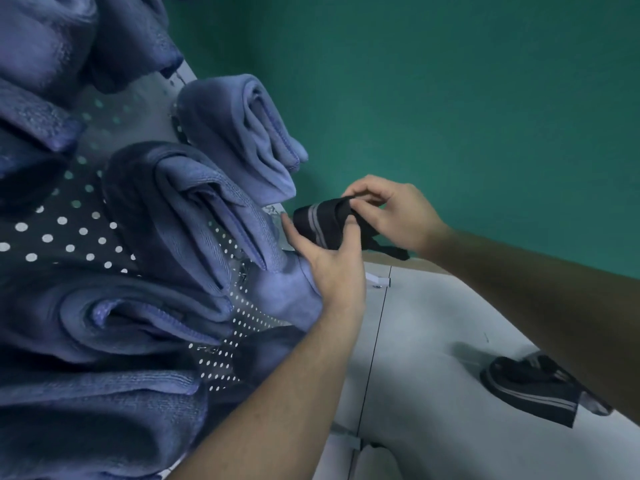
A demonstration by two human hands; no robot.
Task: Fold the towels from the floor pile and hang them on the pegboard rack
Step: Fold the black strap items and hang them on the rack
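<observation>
Here, two hands holding one black towel, one floor pile

Green wall, white bracket

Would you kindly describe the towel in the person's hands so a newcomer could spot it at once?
Start at the perforated pegboard on the left, hung with folded blue towels. At its right edge, the left hand and right hand hold a small folded towel. Unlike its blue neighbours, it is black with pale stripes.
</observation>
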